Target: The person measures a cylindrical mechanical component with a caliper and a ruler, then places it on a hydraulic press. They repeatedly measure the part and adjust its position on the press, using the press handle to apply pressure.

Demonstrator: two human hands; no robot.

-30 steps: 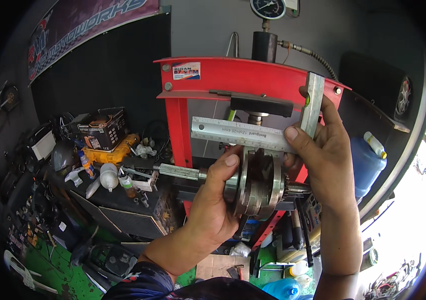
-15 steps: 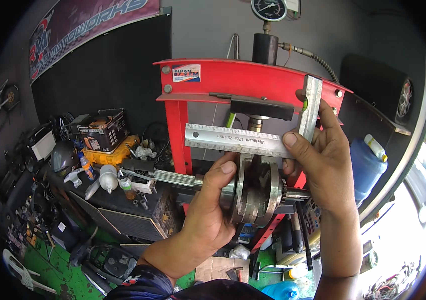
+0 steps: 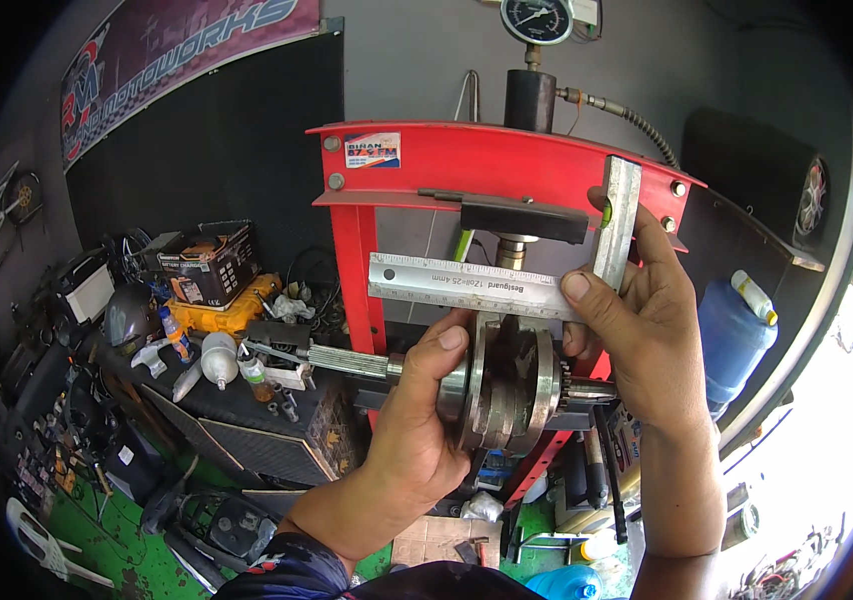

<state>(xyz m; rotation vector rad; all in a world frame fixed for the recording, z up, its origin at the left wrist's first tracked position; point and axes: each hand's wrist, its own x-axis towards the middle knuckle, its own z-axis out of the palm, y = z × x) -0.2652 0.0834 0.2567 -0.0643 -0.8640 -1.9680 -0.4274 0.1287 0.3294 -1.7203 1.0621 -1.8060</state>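
Note:
My left hand (image 3: 417, 430) grips a steel crankshaft (image 3: 502, 405) by its left side, thumb up. A splined shaft (image 3: 352, 358) sticks out to the left and a toothed, tapered end to the right. My right hand (image 3: 647, 340) holds a metal try square (image 3: 472, 283), thumb on the corner where the ruler blade meets the upright stock, which has a green bubble vial (image 3: 608, 210). The blade lies level across the top of the crankshaft's webs, apparently touching them. Behind them stands a red press (image 3: 487, 160).
The press carries a black cylinder (image 3: 529, 100) and gauge (image 3: 537, 18). A cluttered bench (image 3: 192, 385) at left holds boxes, a yellow case (image 3: 227, 310) and bottles. Blue water jugs (image 3: 732, 340) stand at right and below. A car wheel (image 3: 812, 195) shows beside the bright doorway.
The square has shifted slightly left and down over the last second. The crankshaft and my hands have moved slightly with it, both grips unchanged.

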